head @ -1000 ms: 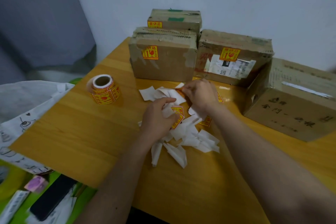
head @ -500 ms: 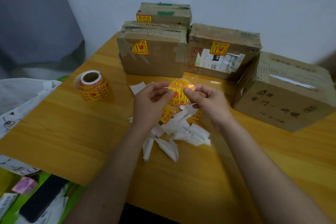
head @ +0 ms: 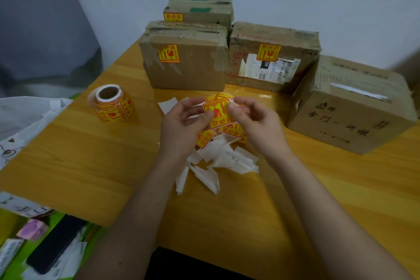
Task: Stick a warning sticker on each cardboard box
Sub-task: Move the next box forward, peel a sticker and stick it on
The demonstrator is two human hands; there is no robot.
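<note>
A yellow and red warning sticker [head: 218, 112] is held above the table, pinched on its left side by my left hand [head: 181, 127] and on its right side by my right hand [head: 256, 125]. Below it lie more loose stickers [head: 229, 130] on a heap of white backing scraps [head: 225, 159]. Three cardboard boxes at the back carry a sticker: the front left box [head: 193, 70], the small box [head: 204, 10] behind it and the middle box [head: 272, 52]. The big box [head: 354, 107] at the right shows no sticker on its visible faces.
A sticker roll [head: 111, 103] stands on the wooden table [head: 91, 154] left of my hands. A white plastic bag [head: 27, 118] lies over the table's left corner. A dark phone [head: 54, 243] and small items lie on a green surface below the table's left edge.
Both hands lifted one sticker from the heap of scraps and now hold it up between them. The camera view shifted a little.
</note>
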